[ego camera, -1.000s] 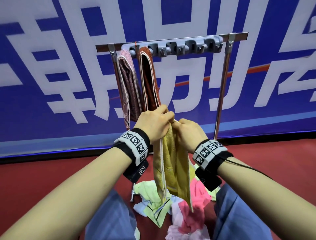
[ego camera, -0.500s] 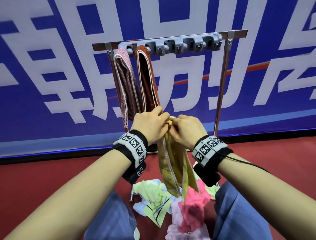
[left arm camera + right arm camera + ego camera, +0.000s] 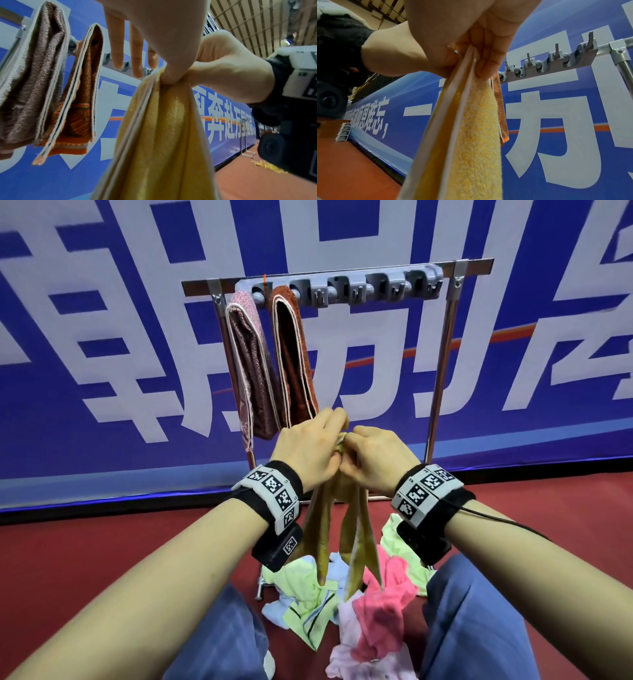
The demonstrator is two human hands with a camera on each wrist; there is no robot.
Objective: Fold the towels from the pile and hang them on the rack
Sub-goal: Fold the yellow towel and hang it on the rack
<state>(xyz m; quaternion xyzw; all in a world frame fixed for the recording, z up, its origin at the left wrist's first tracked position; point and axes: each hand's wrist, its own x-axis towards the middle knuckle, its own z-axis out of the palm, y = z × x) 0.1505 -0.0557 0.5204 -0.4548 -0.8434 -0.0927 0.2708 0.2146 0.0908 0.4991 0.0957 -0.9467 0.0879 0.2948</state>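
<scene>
A folded yellow towel [image 3: 356, 529] hangs in front of the rack, its top edge held by both hands side by side. My left hand [image 3: 308, 450] pinches the towel [image 3: 159, 128] with its thumb while the other fingers point straight out. My right hand [image 3: 373, 457] pinches the white-edged top of the towel [image 3: 471, 135] between thumb and fingers. On the metal rack [image 3: 442, 364] a grey hook strip [image 3: 370, 287] carries a brownish-pink towel [image 3: 250, 364] and a rust-orange towel [image 3: 294, 354] at its left end. The pile [image 3: 359, 607] of loose towels lies below on the floor.
A blue banner wall [image 3: 102, 354] with large white characters stands right behind the rack. The floor [image 3: 85, 542] is red. My knees in blue trousers [image 3: 479, 628] flank the pile. Several hooks to the right of the orange towel [image 3: 500, 108] hold nothing.
The yellow towel has been gathered narrower, its hanging halves drawn together. Both hands have closed in on its top and stay at about the same height below the hung towels.
</scene>
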